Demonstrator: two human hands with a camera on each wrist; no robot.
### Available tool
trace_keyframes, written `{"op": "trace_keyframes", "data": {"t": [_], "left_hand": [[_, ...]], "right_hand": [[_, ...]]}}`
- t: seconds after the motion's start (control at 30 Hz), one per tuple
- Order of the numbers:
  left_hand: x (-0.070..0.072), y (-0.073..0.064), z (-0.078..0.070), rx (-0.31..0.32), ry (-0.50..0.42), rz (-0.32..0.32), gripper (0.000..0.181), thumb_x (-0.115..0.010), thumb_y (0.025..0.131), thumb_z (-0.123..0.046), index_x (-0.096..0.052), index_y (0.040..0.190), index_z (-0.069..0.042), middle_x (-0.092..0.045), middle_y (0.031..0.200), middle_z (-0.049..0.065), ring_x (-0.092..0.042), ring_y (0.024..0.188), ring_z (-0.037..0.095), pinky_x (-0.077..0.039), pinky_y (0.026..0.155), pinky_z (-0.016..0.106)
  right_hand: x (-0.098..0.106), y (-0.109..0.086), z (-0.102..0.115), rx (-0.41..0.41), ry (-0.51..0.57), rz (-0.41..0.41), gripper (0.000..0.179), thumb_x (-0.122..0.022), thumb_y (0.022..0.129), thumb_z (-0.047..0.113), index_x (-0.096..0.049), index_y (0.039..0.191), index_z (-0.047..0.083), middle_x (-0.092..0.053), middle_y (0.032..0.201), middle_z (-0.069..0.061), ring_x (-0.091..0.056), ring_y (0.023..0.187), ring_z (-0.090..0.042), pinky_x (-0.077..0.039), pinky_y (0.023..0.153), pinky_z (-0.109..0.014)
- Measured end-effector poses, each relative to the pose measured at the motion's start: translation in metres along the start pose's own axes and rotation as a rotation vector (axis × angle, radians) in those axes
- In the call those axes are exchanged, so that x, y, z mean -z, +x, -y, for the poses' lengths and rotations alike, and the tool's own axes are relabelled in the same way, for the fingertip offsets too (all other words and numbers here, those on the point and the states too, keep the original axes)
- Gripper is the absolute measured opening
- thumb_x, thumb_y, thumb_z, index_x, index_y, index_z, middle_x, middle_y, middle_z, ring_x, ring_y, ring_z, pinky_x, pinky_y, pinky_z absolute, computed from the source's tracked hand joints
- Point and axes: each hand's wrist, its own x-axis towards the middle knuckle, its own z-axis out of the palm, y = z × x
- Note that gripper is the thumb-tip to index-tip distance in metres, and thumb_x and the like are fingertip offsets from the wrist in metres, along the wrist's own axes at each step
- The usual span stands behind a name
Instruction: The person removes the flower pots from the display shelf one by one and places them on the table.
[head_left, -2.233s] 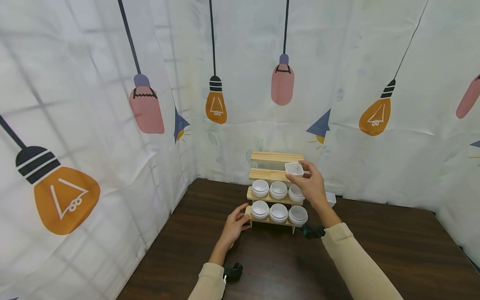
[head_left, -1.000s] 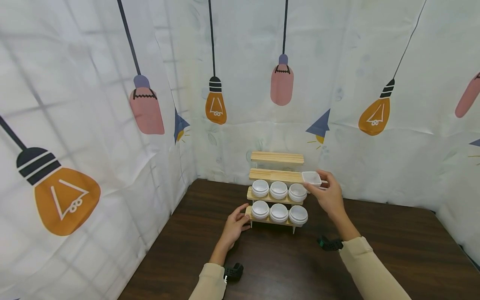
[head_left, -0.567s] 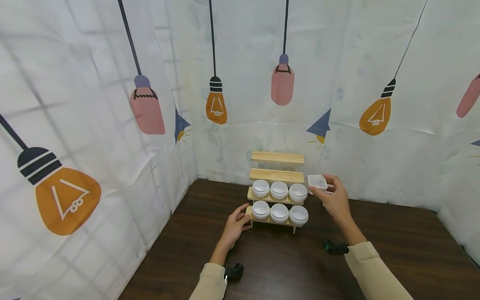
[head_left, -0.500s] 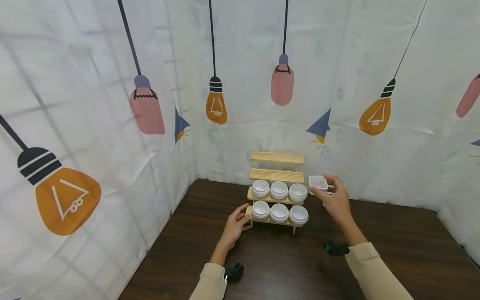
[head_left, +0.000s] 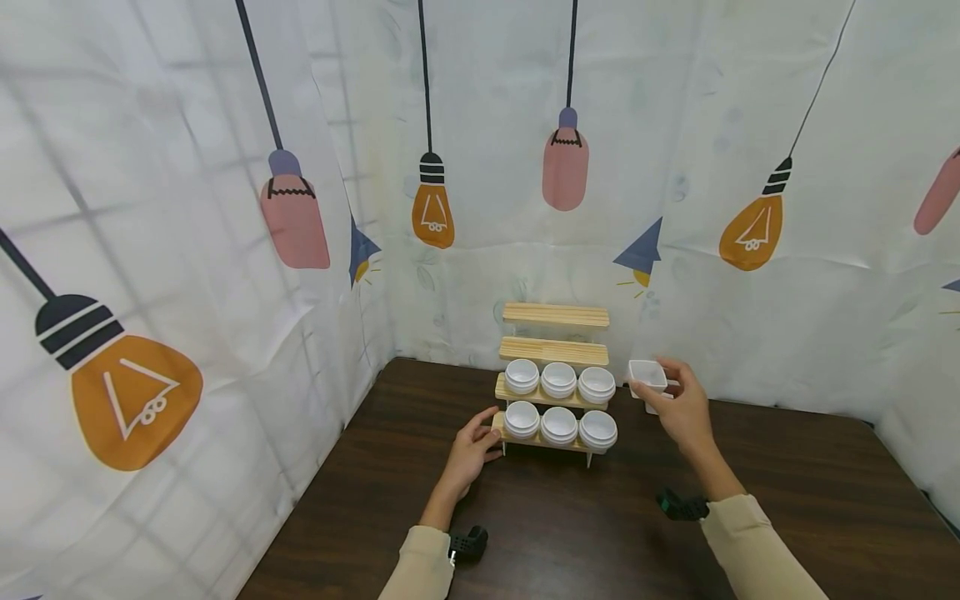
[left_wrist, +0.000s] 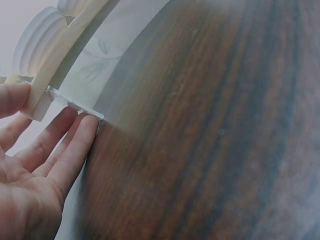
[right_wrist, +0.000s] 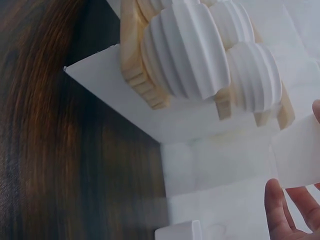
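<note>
Currently, the dark bench [head_left: 570, 517] is stretching out before you, and the four-tier wooden stand [head_left: 555, 315] is standing upright near its far edge. Your left hand [head_left: 467, 457] is gripping the stand's lower left end between thumb and fingers, while your right hand [head_left: 686, 410] is pinching a white square cup [head_left: 648, 375]. Six white round bowls [head_left: 558, 379] are sitting in threes on the two lower shelves. That cup is facing mouth up, just right of the stand, and another white piece [right_wrist: 177, 231] is showing, cut off, in the right wrist view

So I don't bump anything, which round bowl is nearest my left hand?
The leftmost bowl on the lowest tier; the others sit farther from your left hand.
</note>
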Motion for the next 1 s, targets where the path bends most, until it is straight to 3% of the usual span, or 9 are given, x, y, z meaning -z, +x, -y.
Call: {"op": "trace_keyframes", "data": {"t": [0.2,0.43,1.0], "left_hand": [[0.0,-0.001,-0.001,0.002,-0.006,0.003,0.048,-0.054,0.107,-0.015,-0.045,0.154,-0.013,-0.067,0.118,0.017,-0.065,0.105,0.017,-0.061,0.094,0.043],[0.001,0.0,0.0,0.003,-0.01,0.005,0.048,-0.054,0.107,-0.015,-0.045,0.154,-0.012,-0.067,0.117,0.017,-0.065,0.105,0.016,-0.061,0.094,0.043],[0.0,0.002,0.001,0.005,-0.009,-0.003,0.048,-0.054,0.107,-0.015,-0.046,0.154,-0.013,-0.068,0.118,0.018,-0.066,0.109,0.024,-0.062,0.091,0.04]], "right_hand": [[0.005,-0.003,-0.004,-0.032,0.002,0.008,0.068,-0.08,0.09,0.035,-0.05,0.147,0.014,-0.057,0.132,-0.015,-0.058,0.089,-0.009,-0.055,0.065,-0.02],[0.007,-0.004,-0.013,-0.048,-0.069,-0.02,0.069,-0.08,0.09,0.036,-0.05,0.147,0.011,-0.059,0.134,-0.016,-0.053,0.09,-0.009,-0.052,0.064,-0.018],[0.016,-0.012,-0.034,-0.064,-0.122,-0.03,0.067,-0.078,0.09,0.04,-0.052,0.144,0.01,-0.06,0.127,-0.014,-0.053,0.086,-0.004,-0.049,0.064,-0.022]]}}
